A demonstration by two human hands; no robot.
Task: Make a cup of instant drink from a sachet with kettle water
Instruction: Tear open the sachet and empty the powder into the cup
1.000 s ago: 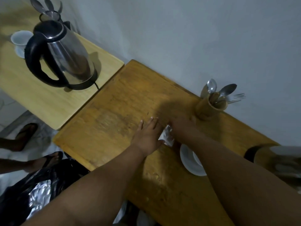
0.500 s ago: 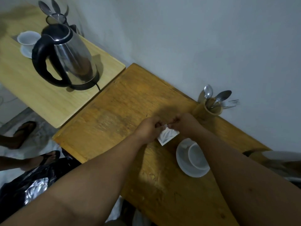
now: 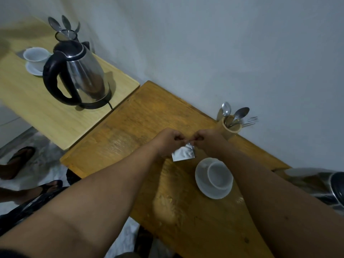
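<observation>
Since earlier: both hands lifted off the surface (image 3: 130,116) and came together; sachet now hangs in the air between them instead of lying pressed flat on the wood.
Left hand (image 3: 167,140): grip pinched shut on the top edge of the sachet (image 3: 183,154), fingers curled in tight.
Right hand (image 3: 206,141): same deal, pinching the top edge right next to the left, knuckles almost touching.
Sachet: small silvery foil packet, dangling below the two pinches, held over the middle of the darker surface, just beside the cup (image 3: 218,175) on its saucer (image 3: 204,190) and a bit toward the wall edge from it.
Step, my guess: about to tear the top open.
Handling: looks super light and floppy, foil probably a bit slick, so pinch close on both sides of the tear line and keep the body hanging down so powder doesn't fly out.
Cup: white, looks empty, sits near the right end of the surface.
Kettle (image 3: 78,75): steel with black handle, on the lighter neighbouring surface, well apart from the cup.
Cutlery holder (image 3: 229,127): wooden, by the wall edge, spoons and forks sticking up.
</observation>
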